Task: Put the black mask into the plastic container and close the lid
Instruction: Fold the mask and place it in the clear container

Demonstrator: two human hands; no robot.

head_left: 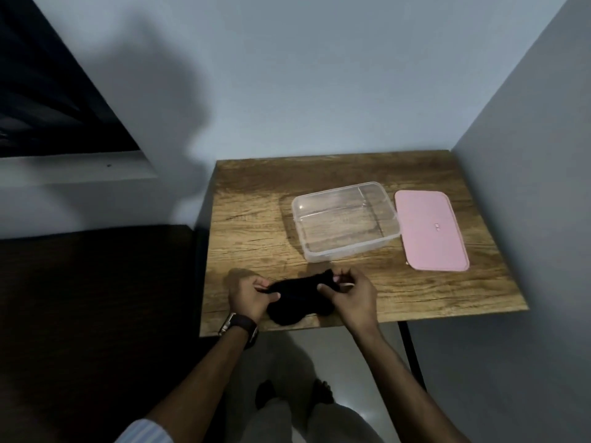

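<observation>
The black mask lies near the front edge of the wooden table, held at both ends. My left hand pinches its left end and my right hand pinches its right end. Behind the mask stands the clear plastic container, open and with nothing in it. Its pink lid lies flat on the table to the right of the container, touching or almost touching its right rim.
Grey walls close in the table at the back and on the right. A dark surface lies to the left of the table. A black table leg runs down below the front right edge.
</observation>
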